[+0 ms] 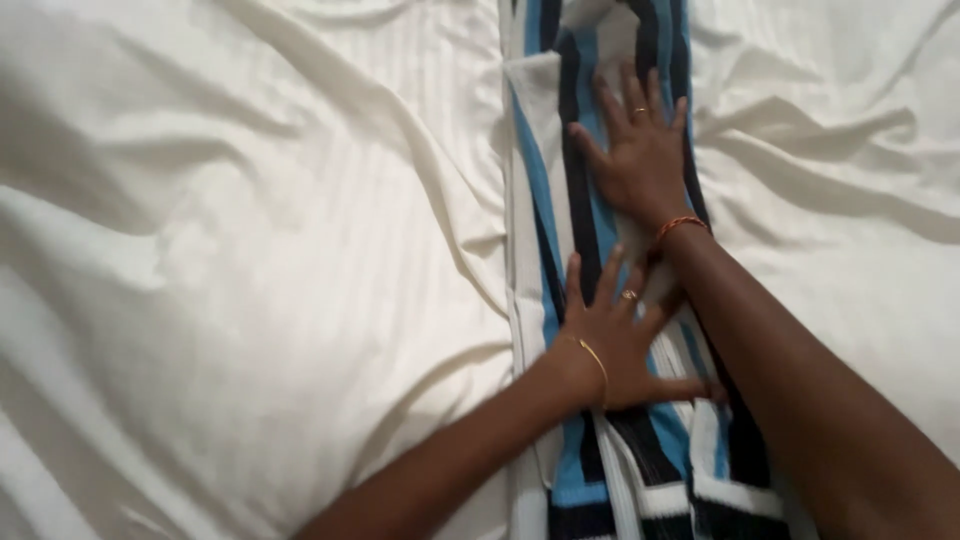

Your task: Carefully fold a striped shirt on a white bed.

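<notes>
Rumpled white bedsheet (250,250) all around

Both hands, left (615,345) and right (640,155), press flat on a striped garment (560,200) over a white sheet (250,250).

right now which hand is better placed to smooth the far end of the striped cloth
Right, probably. The right hand already lies flat on the far stretch of the striped cloth, fingers pointing away. The left hand presses the cloth nearer the body, with the right forearm crossing beside it.

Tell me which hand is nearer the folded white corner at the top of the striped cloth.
Right. The right hand lies flat on the striped cloth just beside the white corner; the left hand presses the cloth further down, nearer the person.
</notes>
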